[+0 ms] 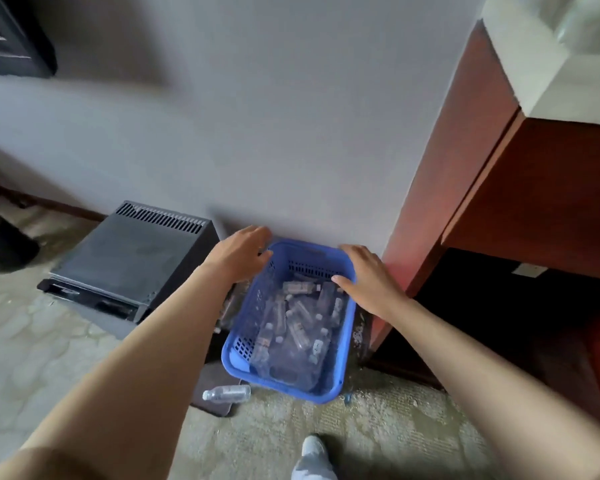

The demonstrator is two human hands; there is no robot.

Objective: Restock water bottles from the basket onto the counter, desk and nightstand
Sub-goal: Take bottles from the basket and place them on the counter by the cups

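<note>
A blue plastic basket [340, 372] stands on the floor against the wall, filled with several clear water bottles [300, 327] lying jumbled. My left hand [239, 256] hovers at the basket's far left corner, fingers spread, holding nothing. My right hand [369, 277] rests over the far right rim, fingers apart, thumb pointing into the basket. One loose water bottle [226, 393] lies on the floor just left of the basket's near corner.
A black box-like appliance [132, 261] sits on the floor to the left of the basket. A red-brown wooden desk [465, 188] with a pale top stands to the right. A dark bin [4, 244] is at far left. My shoe [312, 448] is on the carpet below.
</note>
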